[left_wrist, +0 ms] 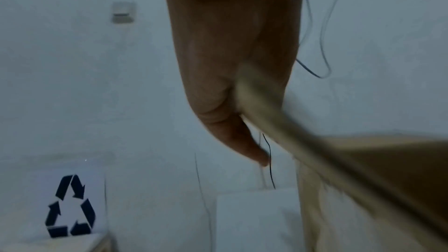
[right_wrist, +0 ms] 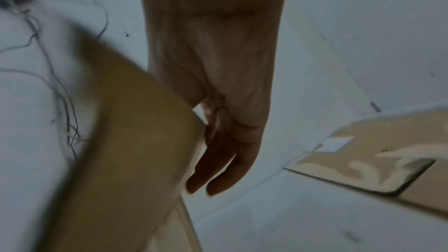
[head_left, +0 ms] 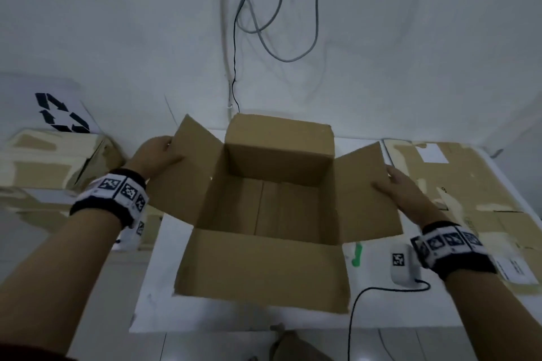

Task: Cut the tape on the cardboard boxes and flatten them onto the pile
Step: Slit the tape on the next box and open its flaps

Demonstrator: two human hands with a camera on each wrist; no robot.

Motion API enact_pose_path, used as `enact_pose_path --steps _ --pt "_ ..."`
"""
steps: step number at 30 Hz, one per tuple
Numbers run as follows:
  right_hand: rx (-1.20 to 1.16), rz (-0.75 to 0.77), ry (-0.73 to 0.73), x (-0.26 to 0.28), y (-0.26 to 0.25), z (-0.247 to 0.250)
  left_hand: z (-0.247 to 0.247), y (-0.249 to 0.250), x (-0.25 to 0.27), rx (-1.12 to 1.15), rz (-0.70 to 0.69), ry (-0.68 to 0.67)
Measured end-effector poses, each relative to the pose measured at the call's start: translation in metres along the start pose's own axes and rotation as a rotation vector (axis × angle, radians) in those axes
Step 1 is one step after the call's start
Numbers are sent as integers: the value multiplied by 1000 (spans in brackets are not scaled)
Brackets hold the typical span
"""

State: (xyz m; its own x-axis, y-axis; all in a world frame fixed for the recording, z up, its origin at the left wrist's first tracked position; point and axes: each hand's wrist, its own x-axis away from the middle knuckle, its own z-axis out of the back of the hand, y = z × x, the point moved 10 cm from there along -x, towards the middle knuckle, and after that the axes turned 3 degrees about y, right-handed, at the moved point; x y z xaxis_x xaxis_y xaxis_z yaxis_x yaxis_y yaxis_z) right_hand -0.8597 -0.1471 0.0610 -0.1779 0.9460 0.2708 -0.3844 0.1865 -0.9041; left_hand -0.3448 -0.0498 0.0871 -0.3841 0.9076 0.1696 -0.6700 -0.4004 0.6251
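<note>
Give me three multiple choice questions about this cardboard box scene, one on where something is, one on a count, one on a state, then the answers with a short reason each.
1. Where does the flattened cardboard lie?
A. To the right of the box
B. Inside the box
C. Under the recycling sign

2. How many flaps of the box are folded open?
A. One
B. Two
C. Four

3. What is the left hand doing?
A. Hanging idle
B. Gripping the left flap
C. Holding a knife

Answers:
1. A, the head view shows it flat on the table beyond the right hand.
2. C, the far, near, left and right flaps all stand or lie open and the inside shows.
3. B, the left wrist view shows the flap's edge held between the thumb and the fingers.
</note>
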Motion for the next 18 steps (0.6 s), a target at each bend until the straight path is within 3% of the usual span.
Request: enact_pose_path --steps 3,6,7,9,12,15,18 --pt "300 -8 212 19 37 20 -16 -34 21 -244 23 50" --pt "578 131 352 46 43 -5 -53 -27 52 -396 -183 111" --pt "573 202 342 57 41 -24 -66 -27 61 -377 -207 113" --pt "487 261 277 78 38 -64 -85 -33 75 -302 -128 121" --pt "450 120 122 95 52 -114 -114 -38 91 26 -8 28" --pt "417 48 -13 105 65 -130 -130 -40 98 438 70 -53" --pt "557 62 -103 103 71 -129 -129 -38 100 527 95 -58"
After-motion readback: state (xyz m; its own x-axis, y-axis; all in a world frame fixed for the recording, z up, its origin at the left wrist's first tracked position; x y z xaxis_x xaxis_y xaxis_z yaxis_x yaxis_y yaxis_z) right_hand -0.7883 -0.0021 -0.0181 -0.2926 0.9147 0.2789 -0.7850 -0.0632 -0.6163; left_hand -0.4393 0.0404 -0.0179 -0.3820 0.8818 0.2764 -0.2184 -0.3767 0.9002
